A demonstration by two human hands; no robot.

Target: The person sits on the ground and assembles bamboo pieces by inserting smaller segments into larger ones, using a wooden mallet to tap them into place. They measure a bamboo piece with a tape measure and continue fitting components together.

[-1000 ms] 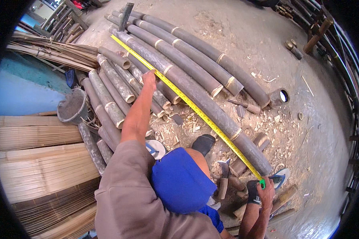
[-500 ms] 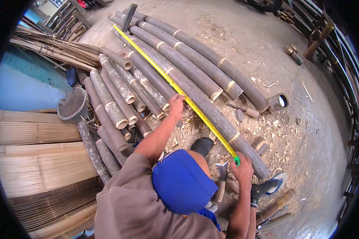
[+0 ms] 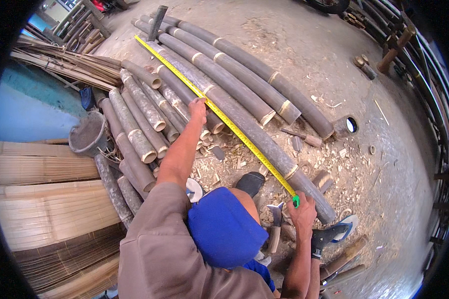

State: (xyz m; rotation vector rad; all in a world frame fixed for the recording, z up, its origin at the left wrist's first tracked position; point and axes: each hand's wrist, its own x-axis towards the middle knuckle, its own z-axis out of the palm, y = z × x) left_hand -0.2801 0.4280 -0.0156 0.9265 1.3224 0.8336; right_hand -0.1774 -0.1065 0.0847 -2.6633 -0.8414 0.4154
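A yellow tape measure (image 3: 244, 138) is pulled out along a long bamboo pole (image 3: 270, 149). Its far end lies near the pole's far end, beside an upright dark stake (image 3: 157, 23). My right hand (image 3: 303, 212) grips the green tape case near the pole's close end. With my left arm stretched forward, my left hand (image 3: 198, 109) pinches the tape's edge about midway along the blade. A wood-handled cleaver (image 3: 275, 219) stands close to my right hand, by my blue-covered knee (image 3: 227, 226).
More bamboo poles (image 3: 244, 82) lie beyond the measured one. Shorter bamboo lengths (image 3: 134, 127) are heaped at left, near a grey bucket (image 3: 88, 134) and split strips (image 3: 60, 62). Wood chips (image 3: 344, 182) litter the floor. Bamboo cut pieces (image 3: 344, 259) lie by my right foot.
My left hand has slid along the tape, away from me and to the left. The tape now lies flatter with its markings showing. My right hand has stayed at the case.
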